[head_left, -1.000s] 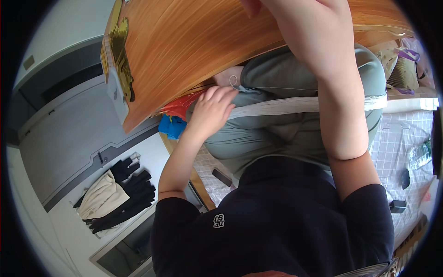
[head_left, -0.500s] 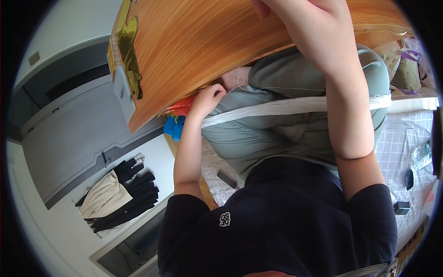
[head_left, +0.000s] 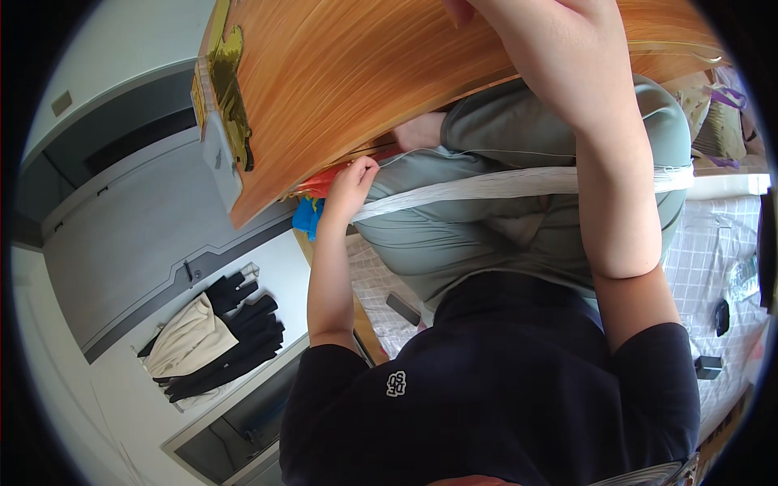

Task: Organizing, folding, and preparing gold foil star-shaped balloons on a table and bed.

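At left, thread (head_left: 502,151) is pinched by left hand (head_left: 352,186); likely light, limp, best gripped clear of bundle (head_left: 486,189). Right hand (head_left: 559,36) fingers can't be told.

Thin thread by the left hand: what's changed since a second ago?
The left hand moved left and curled, apparently pinching the thin thread, whose small loop no longer shows. The white strand bundle stays across the lap; the right hand stays raised.
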Motion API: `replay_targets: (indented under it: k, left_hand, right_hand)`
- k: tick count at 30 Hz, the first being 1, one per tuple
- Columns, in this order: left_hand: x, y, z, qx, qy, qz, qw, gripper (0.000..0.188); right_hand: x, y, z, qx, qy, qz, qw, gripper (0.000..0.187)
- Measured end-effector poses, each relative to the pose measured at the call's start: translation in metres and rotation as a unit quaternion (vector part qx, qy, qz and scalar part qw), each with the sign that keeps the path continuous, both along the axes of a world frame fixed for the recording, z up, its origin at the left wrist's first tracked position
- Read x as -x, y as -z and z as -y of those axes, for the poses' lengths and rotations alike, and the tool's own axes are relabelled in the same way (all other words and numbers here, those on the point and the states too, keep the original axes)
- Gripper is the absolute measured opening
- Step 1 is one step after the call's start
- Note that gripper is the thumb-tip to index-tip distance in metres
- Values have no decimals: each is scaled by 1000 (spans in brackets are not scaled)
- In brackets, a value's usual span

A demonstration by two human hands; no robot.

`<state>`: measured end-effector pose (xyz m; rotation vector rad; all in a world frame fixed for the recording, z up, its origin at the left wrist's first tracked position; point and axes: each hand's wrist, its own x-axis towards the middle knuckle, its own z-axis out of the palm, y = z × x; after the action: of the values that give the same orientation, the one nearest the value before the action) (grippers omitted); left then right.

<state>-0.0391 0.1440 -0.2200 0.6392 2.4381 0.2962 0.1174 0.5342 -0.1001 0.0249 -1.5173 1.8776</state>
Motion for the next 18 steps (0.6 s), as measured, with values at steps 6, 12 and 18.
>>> replay_targets:
  k: [6, 12, 18]
  left_hand:
    - [-35, -42, 38, 37, -5, -226, 973, 26]
    - [-52, -72, 130, 35, -26, -329, 943, 28]
    - [-60, -60, 192, 90, -128, -361, 920, 25]
  right_hand:
    - [-1, 3, 1, 15, -11, -4, 1000, 46]
    - [1, -3, 8, 54, 8, 31, 998, 45]
    - [5, -1, 17, 26, 62, 58, 996, 44]
